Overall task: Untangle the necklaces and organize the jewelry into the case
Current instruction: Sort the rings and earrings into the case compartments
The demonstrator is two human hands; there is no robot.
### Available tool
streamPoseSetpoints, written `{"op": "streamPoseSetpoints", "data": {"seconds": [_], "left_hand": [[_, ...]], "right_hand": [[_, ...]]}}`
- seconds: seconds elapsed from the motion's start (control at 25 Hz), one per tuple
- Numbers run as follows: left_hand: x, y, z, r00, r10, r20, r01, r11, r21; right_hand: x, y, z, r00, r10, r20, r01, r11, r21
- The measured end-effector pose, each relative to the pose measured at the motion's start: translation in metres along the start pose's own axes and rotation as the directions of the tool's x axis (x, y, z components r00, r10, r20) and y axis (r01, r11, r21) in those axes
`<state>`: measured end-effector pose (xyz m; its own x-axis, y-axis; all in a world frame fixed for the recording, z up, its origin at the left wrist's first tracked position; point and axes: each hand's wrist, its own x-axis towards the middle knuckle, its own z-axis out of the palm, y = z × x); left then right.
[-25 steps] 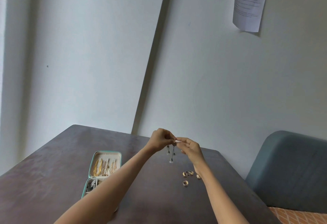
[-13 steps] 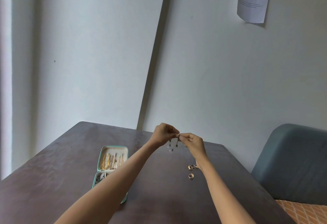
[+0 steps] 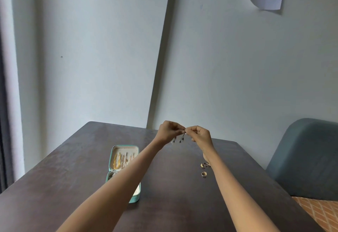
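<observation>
Head view: both arms reach out over the dark table (image 3: 76, 173).
Grip: left hand (image 3: 167, 131) and right hand (image 3: 201, 136) each pinch the top of the dangling jewelry piece (image 3: 180, 138); fingertips nearly meet.
Piece position: held in the air, above the table's far half.
Long axis: vertical; drops point to 6 o'clock from the pinch.
Case (image 3: 124, 160): open, at 7 o'clock from the pinch; left hand is nearer.
Rings (image 3: 204, 167): on the table, at 5 o'clock.

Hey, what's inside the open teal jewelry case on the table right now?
The teal jewelry case shows gold chains and paler pieces hanging in its far half. The near half holds something small and dark at its edge; the left forearm covers the rest.
</observation>
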<state>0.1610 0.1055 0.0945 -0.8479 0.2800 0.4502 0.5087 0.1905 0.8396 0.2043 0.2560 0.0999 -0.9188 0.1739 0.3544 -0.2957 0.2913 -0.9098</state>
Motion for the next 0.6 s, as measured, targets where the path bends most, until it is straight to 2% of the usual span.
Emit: {"op": "streamPoseSetpoints", "data": {"seconds": [0.4, 0.6], "left_hand": [[-0.005, -0.001, 0.001, 0.999, -0.027, -0.02, 0.027, 1.0, 0.001], [-0.011, -0.009, 0.007, 0.994, -0.106, -0.024, 0.101, 0.98, -0.17]], "right_hand": [[-0.008, -0.007, -0.003, 0.998, 0.005, 0.063, -0.004, 1.0, -0.002], [-0.008, -0.01, -0.005, 0.996, 0.018, 0.084, -0.017, 1.0, -0.012]]}}
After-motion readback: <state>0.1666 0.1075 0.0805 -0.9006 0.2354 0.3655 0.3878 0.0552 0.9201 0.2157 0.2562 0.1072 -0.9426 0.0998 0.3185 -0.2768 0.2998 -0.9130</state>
